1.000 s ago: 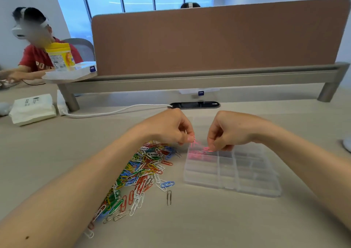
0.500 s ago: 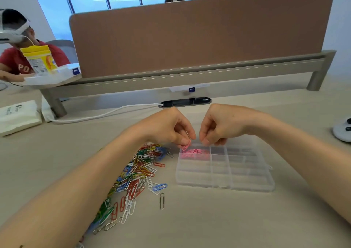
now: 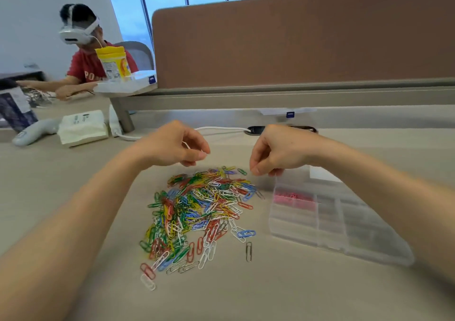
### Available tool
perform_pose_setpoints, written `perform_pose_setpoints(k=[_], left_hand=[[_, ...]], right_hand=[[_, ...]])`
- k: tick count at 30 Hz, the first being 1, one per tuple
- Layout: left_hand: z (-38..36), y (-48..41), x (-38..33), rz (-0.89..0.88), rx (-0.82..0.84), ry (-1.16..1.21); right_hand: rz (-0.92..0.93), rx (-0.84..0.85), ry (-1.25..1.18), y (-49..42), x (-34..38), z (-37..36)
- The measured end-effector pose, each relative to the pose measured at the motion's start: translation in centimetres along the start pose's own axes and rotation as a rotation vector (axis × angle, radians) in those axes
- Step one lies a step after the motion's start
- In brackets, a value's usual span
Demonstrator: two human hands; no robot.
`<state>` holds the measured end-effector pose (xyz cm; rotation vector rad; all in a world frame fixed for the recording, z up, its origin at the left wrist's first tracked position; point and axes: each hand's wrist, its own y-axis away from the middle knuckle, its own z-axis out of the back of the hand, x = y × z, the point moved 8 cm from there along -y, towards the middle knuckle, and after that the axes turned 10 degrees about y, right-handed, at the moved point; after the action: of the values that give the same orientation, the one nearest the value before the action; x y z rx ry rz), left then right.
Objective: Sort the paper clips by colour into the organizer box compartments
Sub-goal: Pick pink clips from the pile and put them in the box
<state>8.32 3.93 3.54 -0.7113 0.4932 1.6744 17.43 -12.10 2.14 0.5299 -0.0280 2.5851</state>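
Observation:
A heap of paper clips (image 3: 202, 210) in red, green, blue, yellow and white lies on the beige desk, with one grey clip (image 3: 248, 251) apart at its near right. To the right sits a clear organizer box (image 3: 369, 251); pink clips (image 3: 294, 197) fill its far-left compartment. My left hand (image 3: 172, 148) hovers over the heap's far edge, fingers curled and thumb against fingertip, no clip visible in it. My right hand (image 3: 278, 153) hangs above the box's far-left corner, fingers curled, nothing visible in them.
A brown divider panel (image 3: 295, 45) closes off the back of the desk. A white cable (image 3: 221, 129) runs behind my hands. At the left are a tissue pack (image 3: 82, 126), a grey controller (image 3: 34, 131), a yellow tub (image 3: 113, 62) and a person in a headset (image 3: 83, 57).
Both hands pinched a pink clip over the pink compartment; now they have drawn apart and left it. The left hand is over the heap. The view swung left.

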Motion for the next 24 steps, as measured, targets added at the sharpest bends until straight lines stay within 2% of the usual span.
perform_pose_setpoints(k=[6,9,14,24], left_hand=[[1.8,1.7,6.2,0.118,-0.054,-0.280],[1.6,1.2,7.1,0.102,-0.091,-0.230],[-0.7,0.6,6.6,0.062,0.030,-0.241],[-2.3,0.3,4.4,-0.053,0.023,-0.275]], right_hand=[[0.066,-0.021,0.107,-5.3,3.9,-2.3],[0.031,-0.050,0.126,-7.1,4.1,-2.5],[0.003,-0.111,0.218,-8.8,4.1,-3.0],[-0.049,0.001,0.126,-8.9,4.0,-5.0]])
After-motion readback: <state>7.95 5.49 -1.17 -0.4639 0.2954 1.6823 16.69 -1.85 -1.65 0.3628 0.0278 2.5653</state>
